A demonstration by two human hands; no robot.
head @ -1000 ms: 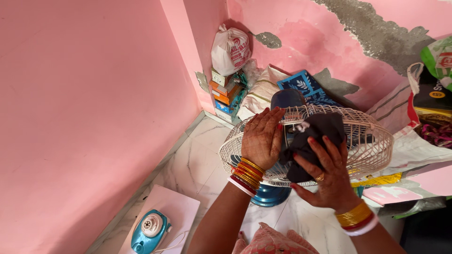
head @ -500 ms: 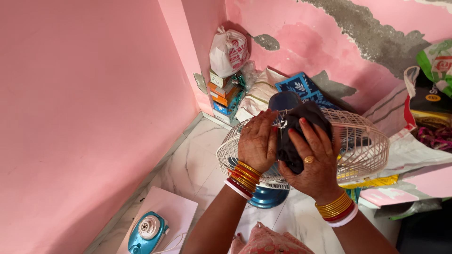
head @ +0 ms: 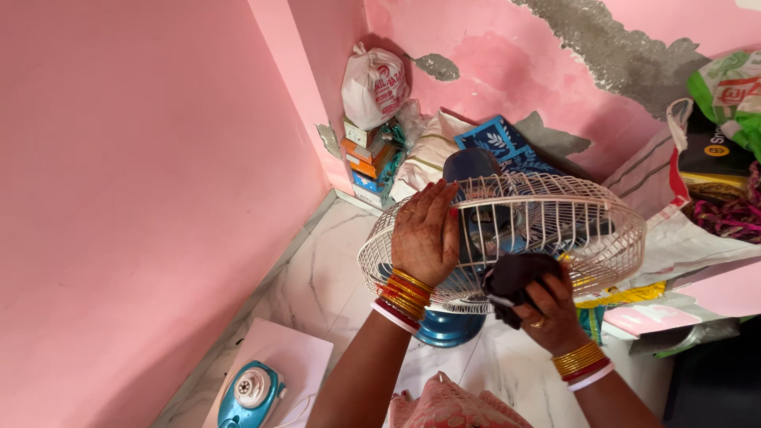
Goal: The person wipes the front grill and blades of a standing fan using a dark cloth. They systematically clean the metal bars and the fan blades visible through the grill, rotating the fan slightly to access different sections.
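Pressing flat on the wire fan guard (head: 507,238), the left hand (head: 424,234) has its fingers (head: 432,202) spread wide across the cream grille, while the right hand (head: 547,305) bunches a dark cloth (head: 515,277) tight against the lower rim, just right of the left wrist. The fan stands on its blue base (head: 448,326) on the marble floor (head: 317,285), below both hands. Leaning too hard could tip the fan or bend the thin wires; the cloth might snag in the gaps. A blue iron (head: 250,392) lies well left of the fingers.
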